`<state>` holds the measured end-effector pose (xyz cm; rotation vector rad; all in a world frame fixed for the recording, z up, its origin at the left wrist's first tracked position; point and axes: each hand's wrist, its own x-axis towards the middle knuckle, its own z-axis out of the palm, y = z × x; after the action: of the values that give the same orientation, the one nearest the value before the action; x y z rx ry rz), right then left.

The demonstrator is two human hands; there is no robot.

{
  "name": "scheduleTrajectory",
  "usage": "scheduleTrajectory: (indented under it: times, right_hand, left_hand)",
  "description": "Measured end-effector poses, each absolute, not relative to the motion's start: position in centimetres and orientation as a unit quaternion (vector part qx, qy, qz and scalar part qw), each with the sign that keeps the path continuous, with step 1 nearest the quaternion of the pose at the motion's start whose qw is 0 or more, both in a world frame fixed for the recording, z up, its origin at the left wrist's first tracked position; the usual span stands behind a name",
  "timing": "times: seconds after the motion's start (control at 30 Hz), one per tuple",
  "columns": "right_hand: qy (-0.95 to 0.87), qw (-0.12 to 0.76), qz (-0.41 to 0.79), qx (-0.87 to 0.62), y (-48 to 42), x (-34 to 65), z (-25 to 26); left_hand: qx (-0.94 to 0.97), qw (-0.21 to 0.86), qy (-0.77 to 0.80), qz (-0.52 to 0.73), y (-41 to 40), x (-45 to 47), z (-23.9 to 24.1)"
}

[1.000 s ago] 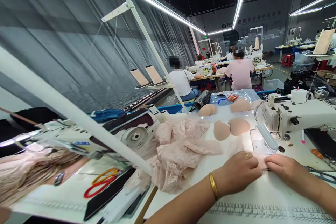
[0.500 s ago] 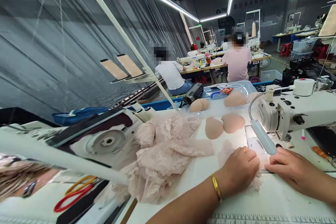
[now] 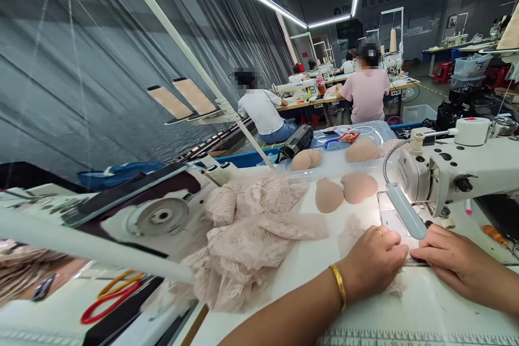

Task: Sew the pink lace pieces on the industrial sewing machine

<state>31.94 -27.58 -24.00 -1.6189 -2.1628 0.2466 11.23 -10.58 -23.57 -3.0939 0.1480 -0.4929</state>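
Observation:
My left hand (image 3: 375,260), with a gold bangle and a ring, has its fingers curled down on a small pink lace piece (image 3: 395,284) lying on the white table (image 3: 308,265). My right hand (image 3: 454,262) presses its fingers flat on the same piece from the right. Both hands sit just in front of the white sewing machine (image 3: 458,170) and its lamp arm (image 3: 405,213). A heap of pink lace fabric (image 3: 251,238) lies left of my left hand. Two beige bra cups (image 3: 344,192) rest on the table beyond.
More bra cups (image 3: 336,155) lie farther back by a clear plastic bin (image 3: 365,135). Another sewing machine (image 3: 162,211) stands left. Red and yellow-handled scissors (image 3: 107,300) lie at the lower left. Thread cones (image 3: 182,98) hang on a stand. Two people sit sewing ahead.
The view has tilted and shifted slightly. Both hands have edged forward with the lace piece toward the sewing machine's needle area, staying pressed on it.

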Motion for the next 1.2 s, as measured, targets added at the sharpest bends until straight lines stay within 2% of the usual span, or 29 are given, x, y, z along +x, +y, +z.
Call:
scheduleTrajectory:
  times: [0.33,0.7,1.0,1.2]
  right_hand:
    - [-0.725,0.259,0.029,-0.637,-26.9,32.2,-25.3]
    - [-0.702,0.198,0.011,-0.684,-26.0,32.3,-26.0]
    - [-0.699,0.195,-0.007,-0.688,-25.9,32.4,-26.0]
    - [-0.691,0.229,-0.003,-0.685,-26.1,32.5,-25.7]
  left_hand:
    - [-0.992,0.002,0.059,-0.110,-9.1,13.2,-22.9]
    - [-0.986,-0.043,0.063,-0.148,-7.4,14.6,-23.4]
    - [-0.991,-0.023,0.056,-0.121,-6.9,15.0,-23.1]
    - [-0.996,-0.004,-0.006,-0.092,-7.2,15.8,-22.6]
